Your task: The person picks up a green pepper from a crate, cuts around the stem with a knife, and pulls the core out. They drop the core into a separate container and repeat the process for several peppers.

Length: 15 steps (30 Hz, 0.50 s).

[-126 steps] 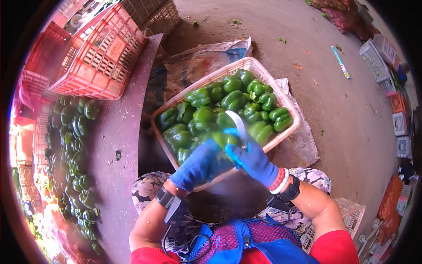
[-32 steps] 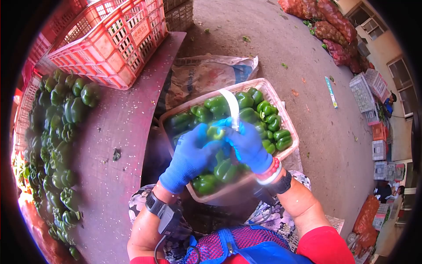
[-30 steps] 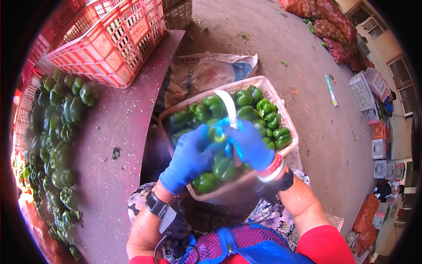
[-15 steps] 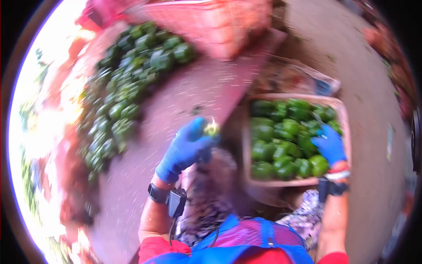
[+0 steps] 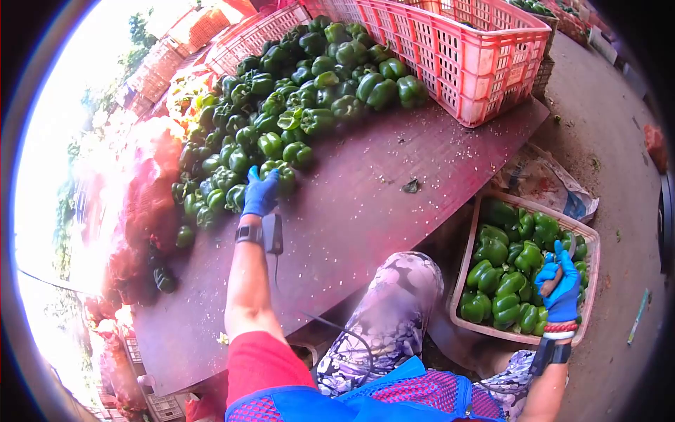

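Note:
My left hand (image 5: 261,195), in a blue glove, reaches to the near edge of a pile of green bell peppers (image 5: 271,145) on the table. Its thumb and a finger are spread against the peppers there, and I see nothing held in it. My right hand (image 5: 562,287), also gloved in blue, is over a crate (image 5: 455,295) filled with green bell peppers (image 5: 511,285). It is closed on a small knife (image 5: 552,280) with a brown handle; a thin curved blade seems to stick out past the fingers.
A reddish table (image 5: 337,218) spreads ahead, with a dark leaf scrap (image 5: 410,186) on it. A large red plastic crate (image 5: 485,77) stands at its far right. Filled red mesh sacks (image 5: 151,183) are at the left. My knee (image 5: 404,285) is between table and pepper crate.
My left hand has left its place near the table's edge, where it held a pale green piece, and moved to the pepper pile. My right hand stays over the crate. The view has turned left.

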Each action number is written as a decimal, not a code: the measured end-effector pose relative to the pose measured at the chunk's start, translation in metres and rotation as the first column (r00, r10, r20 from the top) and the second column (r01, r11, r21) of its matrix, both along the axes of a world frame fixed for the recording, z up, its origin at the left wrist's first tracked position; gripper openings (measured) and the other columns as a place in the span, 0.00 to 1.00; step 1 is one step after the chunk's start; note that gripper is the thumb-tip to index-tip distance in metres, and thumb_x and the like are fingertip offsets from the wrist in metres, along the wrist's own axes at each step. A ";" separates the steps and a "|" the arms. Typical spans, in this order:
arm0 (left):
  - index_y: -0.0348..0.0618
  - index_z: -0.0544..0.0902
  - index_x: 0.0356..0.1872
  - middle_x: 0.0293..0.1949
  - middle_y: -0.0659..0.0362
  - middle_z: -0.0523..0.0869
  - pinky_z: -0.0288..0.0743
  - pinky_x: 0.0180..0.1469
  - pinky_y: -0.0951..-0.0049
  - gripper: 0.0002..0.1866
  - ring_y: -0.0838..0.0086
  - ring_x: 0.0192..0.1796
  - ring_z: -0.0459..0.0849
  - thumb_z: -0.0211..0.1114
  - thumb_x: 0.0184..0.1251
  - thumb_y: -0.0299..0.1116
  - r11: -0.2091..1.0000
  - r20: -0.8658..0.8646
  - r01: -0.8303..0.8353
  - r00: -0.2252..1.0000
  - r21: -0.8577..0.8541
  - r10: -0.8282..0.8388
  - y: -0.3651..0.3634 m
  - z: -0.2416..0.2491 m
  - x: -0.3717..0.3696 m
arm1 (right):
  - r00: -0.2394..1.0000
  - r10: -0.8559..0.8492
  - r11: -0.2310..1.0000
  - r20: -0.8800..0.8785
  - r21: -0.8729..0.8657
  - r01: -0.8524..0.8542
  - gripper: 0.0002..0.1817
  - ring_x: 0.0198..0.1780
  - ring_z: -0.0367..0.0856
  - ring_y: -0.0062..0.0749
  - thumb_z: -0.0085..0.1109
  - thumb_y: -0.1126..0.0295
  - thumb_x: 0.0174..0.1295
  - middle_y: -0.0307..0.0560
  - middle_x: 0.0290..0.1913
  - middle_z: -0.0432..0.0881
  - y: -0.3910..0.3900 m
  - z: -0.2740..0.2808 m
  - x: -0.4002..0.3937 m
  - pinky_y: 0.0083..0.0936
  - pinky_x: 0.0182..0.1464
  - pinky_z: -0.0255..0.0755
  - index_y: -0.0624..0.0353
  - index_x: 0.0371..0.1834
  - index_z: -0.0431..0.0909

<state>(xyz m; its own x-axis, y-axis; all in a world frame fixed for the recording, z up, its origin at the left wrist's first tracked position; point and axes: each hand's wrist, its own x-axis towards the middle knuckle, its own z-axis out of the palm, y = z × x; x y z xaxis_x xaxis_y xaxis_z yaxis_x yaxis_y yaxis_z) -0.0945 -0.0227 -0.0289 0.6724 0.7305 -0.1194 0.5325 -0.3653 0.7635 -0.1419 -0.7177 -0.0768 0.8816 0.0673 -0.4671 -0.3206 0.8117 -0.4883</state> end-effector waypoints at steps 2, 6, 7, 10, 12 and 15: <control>0.52 0.67 0.73 0.62 0.46 0.82 0.80 0.60 0.57 0.39 0.58 0.58 0.85 0.71 0.61 0.47 0.983 0.025 0.038 0.999 0.182 -0.043 0.063 -0.073 0.038 | 0.999 0.049 0.990 0.017 -0.135 -0.046 0.19 0.27 0.74 0.17 0.55 0.60 0.77 0.39 0.39 0.80 0.018 0.012 0.000 0.18 0.26 0.70 0.54 0.66 0.76; 0.59 0.77 0.61 0.49 0.58 0.83 0.81 0.39 0.61 0.25 0.64 0.52 0.83 0.70 0.61 0.45 0.762 0.179 0.058 0.981 -0.644 0.076 -0.017 -0.017 0.031 | 0.989 0.099 0.856 0.111 -0.516 -0.028 0.19 0.25 0.73 0.17 0.54 0.61 0.78 0.39 0.38 0.79 0.041 0.018 0.000 0.17 0.24 0.69 0.56 0.66 0.75; 0.60 0.79 0.58 0.50 0.58 0.84 0.79 0.33 0.64 0.22 0.62 0.50 0.84 0.68 0.63 0.48 0.613 0.218 0.155 0.975 -0.775 0.029 -0.035 -0.011 0.029 | 0.972 0.146 0.856 0.183 -0.517 -0.031 0.19 0.24 0.74 0.17 0.56 0.62 0.76 0.40 0.37 0.80 0.045 0.013 0.001 0.17 0.24 0.69 0.57 0.65 0.74; 0.55 0.79 0.59 0.49 0.55 0.85 0.80 0.31 0.64 0.23 0.62 0.50 0.86 0.66 0.66 0.48 0.272 0.232 0.276 0.955 -0.922 -0.184 -0.109 0.009 0.021 | 0.898 0.353 0.802 0.262 -0.578 -0.147 0.25 0.26 0.75 0.16 0.69 0.67 0.64 0.41 0.39 0.83 0.082 0.043 0.000 0.14 0.25 0.70 0.58 0.63 0.76; 0.47 0.77 0.62 0.52 0.54 0.84 0.81 0.42 0.66 0.29 0.66 0.52 0.85 0.72 0.62 0.48 0.463 0.470 0.732 0.678 -0.500 -0.565 -0.184 0.011 0.010 | 0.799 0.501 0.710 0.332 -0.685 -0.160 0.33 0.42 0.72 0.21 0.73 0.68 0.59 0.43 0.51 0.78 0.101 0.057 -0.004 0.21 0.41 0.68 0.58 0.68 0.72; 0.38 0.73 0.66 0.54 0.55 0.84 0.80 0.58 0.69 0.40 0.72 0.53 0.83 0.80 0.56 0.47 0.196 0.517 0.980 0.158 0.019 -0.841 -0.311 0.031 -0.006 | 0.588 0.649 0.517 0.482 -0.847 0.124 0.45 0.67 0.66 0.30 0.79 0.70 0.53 0.47 0.70 0.71 0.112 0.069 -0.002 0.30 0.66 0.63 0.58 0.75 0.66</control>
